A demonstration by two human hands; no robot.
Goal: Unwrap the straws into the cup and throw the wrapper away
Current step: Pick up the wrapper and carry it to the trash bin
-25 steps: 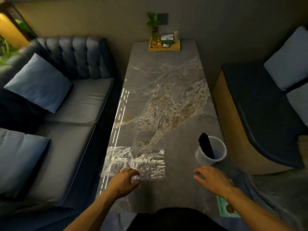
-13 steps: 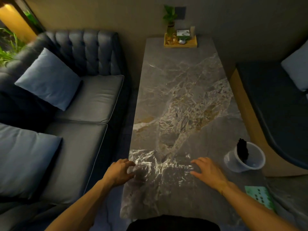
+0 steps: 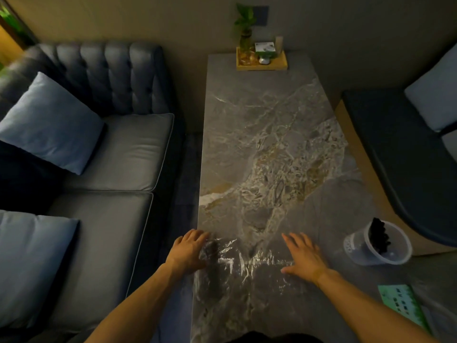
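Fingers [image 3: 195,240] of left hand [image 3: 189,251] and right hand [image 3: 303,254] spread flat, pinning opposite ends of clear wrapper [image 3: 244,259] low-center on the table [image 3: 272,144]. Runs left-right between them. Straws [image 3: 378,237] already in the cup [image 3: 378,245], lower right, nearer the right hand.

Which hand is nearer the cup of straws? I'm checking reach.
Right. The right hand lies flat on the wrapper, just left of the cup; the left hand sits at the table's far-left edge.
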